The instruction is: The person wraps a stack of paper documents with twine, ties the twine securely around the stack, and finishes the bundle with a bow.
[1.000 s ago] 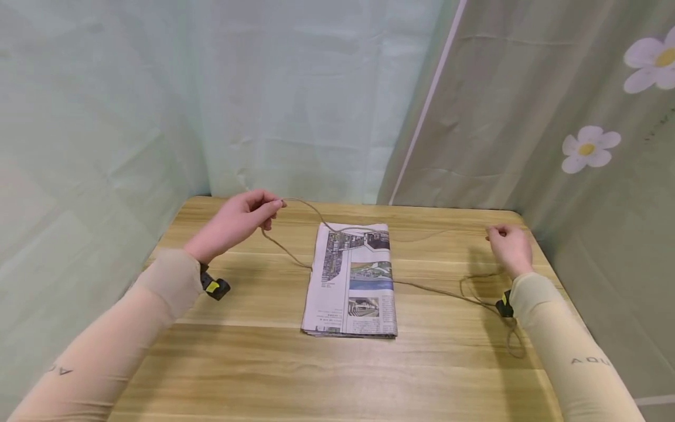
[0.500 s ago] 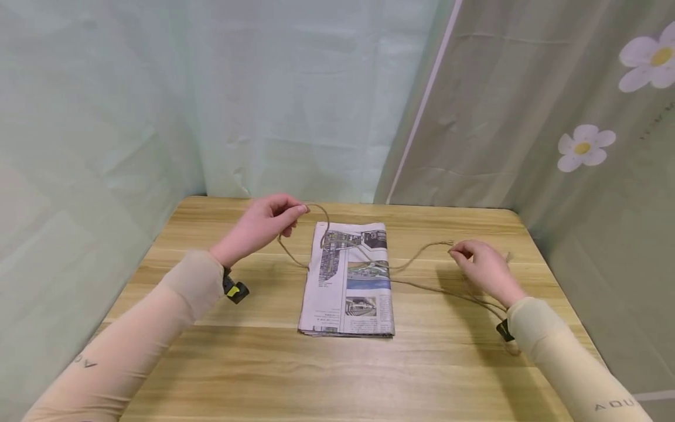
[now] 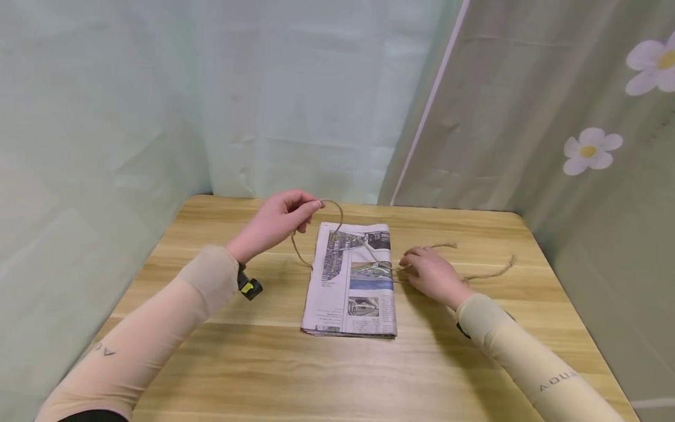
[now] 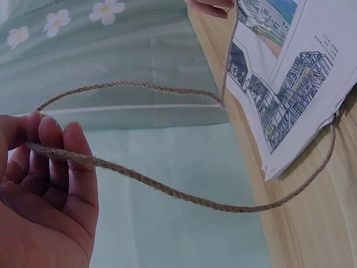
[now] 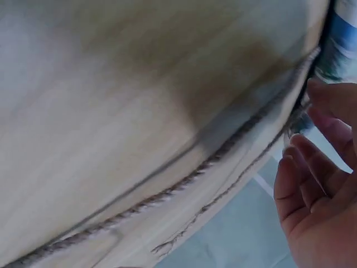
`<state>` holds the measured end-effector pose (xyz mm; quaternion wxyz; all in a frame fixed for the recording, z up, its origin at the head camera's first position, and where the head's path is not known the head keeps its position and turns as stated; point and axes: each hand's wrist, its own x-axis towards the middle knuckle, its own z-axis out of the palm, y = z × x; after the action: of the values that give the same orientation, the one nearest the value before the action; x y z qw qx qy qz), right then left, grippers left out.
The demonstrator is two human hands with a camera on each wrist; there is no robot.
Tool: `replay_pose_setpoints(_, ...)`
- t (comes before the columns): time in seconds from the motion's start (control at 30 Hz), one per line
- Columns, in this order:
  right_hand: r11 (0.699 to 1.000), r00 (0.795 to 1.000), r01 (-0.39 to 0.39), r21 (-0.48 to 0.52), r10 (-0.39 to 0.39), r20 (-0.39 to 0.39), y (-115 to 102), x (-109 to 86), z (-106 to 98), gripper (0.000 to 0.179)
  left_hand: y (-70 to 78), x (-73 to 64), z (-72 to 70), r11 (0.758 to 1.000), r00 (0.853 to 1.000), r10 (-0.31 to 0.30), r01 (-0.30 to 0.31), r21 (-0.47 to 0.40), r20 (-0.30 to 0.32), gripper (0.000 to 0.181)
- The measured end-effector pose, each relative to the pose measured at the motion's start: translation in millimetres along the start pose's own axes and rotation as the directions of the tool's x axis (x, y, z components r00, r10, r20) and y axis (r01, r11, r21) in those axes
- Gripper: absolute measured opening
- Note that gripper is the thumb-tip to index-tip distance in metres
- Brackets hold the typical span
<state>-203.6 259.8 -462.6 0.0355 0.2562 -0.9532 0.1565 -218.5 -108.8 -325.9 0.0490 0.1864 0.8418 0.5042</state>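
Observation:
Brown twine (image 4: 167, 190) runs across a folded newspaper (image 3: 327, 305) lying on the wooden table. To the paper's upper left, my left hand (image 3: 282, 220) pinches the twine between thumb and fingertips. A raised loop (image 3: 341, 217) bends from there down onto the paper. At the paper's right edge is my right hand (image 3: 432, 275), low over the table. Its thumb and fingertips (image 5: 298, 139) pinch one strand, whose frayed tail (image 3: 448, 245) sticks out behind the fingers. A second frayed twine end (image 3: 503, 266) lies farther right. Part of the twine under the right hand is hidden.
The wooden table (image 3: 253, 363) has rounded back corners. A pale green curtain (image 3: 295, 117) hangs behind and to the left, and a grey-green flowered curtain (image 3: 485, 117) on the right. A camera (image 3: 249, 287) is strapped to the left wrist.
My right hand has come left and down from the table's far right to the newspaper's edge, bringing twine with it. The left hand has shifted right, still pinching its loop.

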Motion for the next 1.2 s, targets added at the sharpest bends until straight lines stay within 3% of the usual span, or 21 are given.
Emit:
replay_pose_setpoints(0.07, 0.999, 1.0, 0.015, -0.049, -0.015, -0.005, 1.7, 0.1, 0.6, 0.015, 0.6, -0.1, 0.7, 1.0, 1.0, 0.002, -0.002, -0.004, 0.0, 0.035)
replay_pose_setpoints(0.17, 0.997, 0.999, -0.027, -0.072, 0.025, -0.03, 9.8, -3.5, -7.5, 0.008, 0.5, 0.0, 0.0, 1.0, 1.0, 0.004, -0.004, -0.012, -0.004, 0.035)
replay_pose_setpoints(0.47, 0.964, 0.961, -0.265, -0.035, 0.261, -0.096, 59.3, -20.3, -42.6, 0.01, -9.0, 0.8, -8.0, 0.998, 0.998, -0.055, 0.054, 0.034, 0.025, 0.032)
replay_pose_setpoints(0.77, 0.929, 0.927, -0.369, -0.016, 0.367, -0.084, 100.1, -35.4, -45.6, 0.013, -24.3, 3.0, -16.5, 0.991, 0.993, -0.111, 0.109, 0.076, 0.029, 0.033)
replay_pose_setpoints(0.93, 0.906, 0.904, -0.422, 0.011, 0.422, -0.063, 108.8, -37.9, -42.9, 0.018, -29.8, 3.1, -17.8, 0.982, 0.993, -0.103, 0.092, 0.167, 0.058, 0.026)
replay_pose_setpoints(1.07, 0.909, 0.907, -0.414, 0.039, 0.416, -0.065, 106.3, -40.6, -41.7, 0.023, -30.3, 3.5, -16.7, 0.977, 0.991, -0.109, 0.093, 0.189, 0.076, 0.026)
replay_pose_setpoints(1.2, 0.932, 0.93, -0.353, 0.086, 0.359, -0.074, 95.7, -46.6, -43.9, 0.03, -27.1, 3.5, -14.9, 0.984, 0.99, -0.125, 0.115, 0.134, 0.069, 0.032)
